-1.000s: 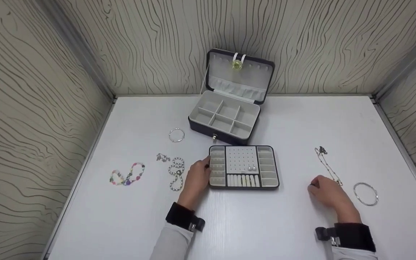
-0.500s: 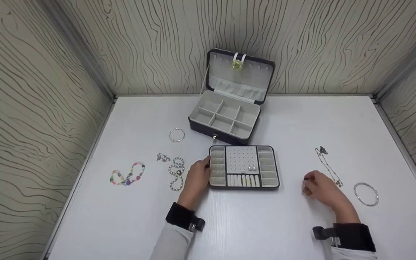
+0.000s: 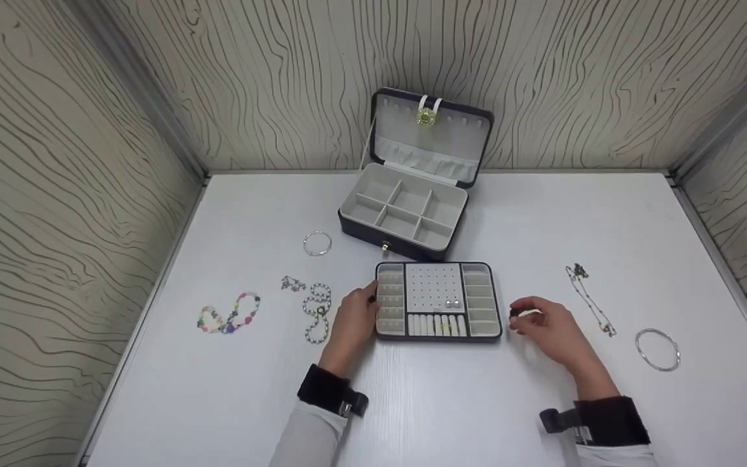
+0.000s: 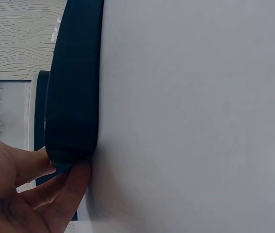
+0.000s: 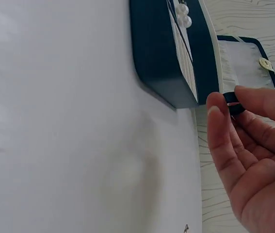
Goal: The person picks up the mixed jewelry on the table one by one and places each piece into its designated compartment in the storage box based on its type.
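My left hand point(image 3: 353, 319) grips the left edge of a dark jewelry tray point(image 3: 435, 282); in the left wrist view, thumb and fingers close round the corner of the tray point(image 4: 74, 107). The tray has side slots, a holed board with two pearl earrings point(image 3: 452, 303), and a row of white ring rolls point(image 3: 435, 325) with gold-coloured bits among them. Just right of the tray, my right hand point(image 3: 547, 327) is raised over the table. In the right wrist view, its thumb and finger pinch a small dark ring point(image 5: 231, 97).
Behind the tray stands an open jewelry box point(image 3: 390, 239) with several compartments. To the left lie a bracelet point(image 3: 317, 253), a beaded necklace point(image 3: 317, 301), a small chain point(image 3: 293, 283) and colourful bead bracelets point(image 3: 229, 324). A thin necklace point(image 3: 588, 298) and a bangle point(image 3: 637, 347) lie right.
My right hand has come up from beside the thin necklace and moved left with the ring, close to the tray's right edge. The left hand and tray have stayed put.
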Motion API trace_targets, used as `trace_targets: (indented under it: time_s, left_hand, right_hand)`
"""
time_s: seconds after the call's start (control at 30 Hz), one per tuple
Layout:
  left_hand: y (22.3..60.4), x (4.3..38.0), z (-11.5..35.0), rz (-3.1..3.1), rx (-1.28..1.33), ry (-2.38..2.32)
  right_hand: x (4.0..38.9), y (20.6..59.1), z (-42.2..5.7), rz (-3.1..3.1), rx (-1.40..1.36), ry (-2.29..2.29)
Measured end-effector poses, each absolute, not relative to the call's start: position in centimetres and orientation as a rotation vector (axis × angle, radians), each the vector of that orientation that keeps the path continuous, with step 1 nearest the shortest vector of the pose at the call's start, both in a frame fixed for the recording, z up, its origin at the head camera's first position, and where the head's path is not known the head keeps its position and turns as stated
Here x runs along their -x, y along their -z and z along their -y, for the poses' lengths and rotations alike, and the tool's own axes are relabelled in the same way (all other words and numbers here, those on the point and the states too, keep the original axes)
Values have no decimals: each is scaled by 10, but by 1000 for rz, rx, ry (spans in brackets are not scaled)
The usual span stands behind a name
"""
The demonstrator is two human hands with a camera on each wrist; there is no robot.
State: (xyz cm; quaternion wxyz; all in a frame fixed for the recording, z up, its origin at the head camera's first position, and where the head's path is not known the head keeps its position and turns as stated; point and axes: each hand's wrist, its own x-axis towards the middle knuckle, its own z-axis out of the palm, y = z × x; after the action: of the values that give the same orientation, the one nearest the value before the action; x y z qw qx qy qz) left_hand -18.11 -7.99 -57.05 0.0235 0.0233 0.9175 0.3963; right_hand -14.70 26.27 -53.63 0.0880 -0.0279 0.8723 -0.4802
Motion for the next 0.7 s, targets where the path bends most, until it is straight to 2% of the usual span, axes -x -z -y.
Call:
trace_targets:
  time_s: [0.33, 0.7]
  left_hand:
    - [572, 180, 81, -2868, -100, -1199]
    - [572, 181, 81, -2850, -85, -1232]
  right_hand:
    - [149, 550, -220, -2653, 150, 1408]
    - [155, 560, -203, -2715, 138, 1428]
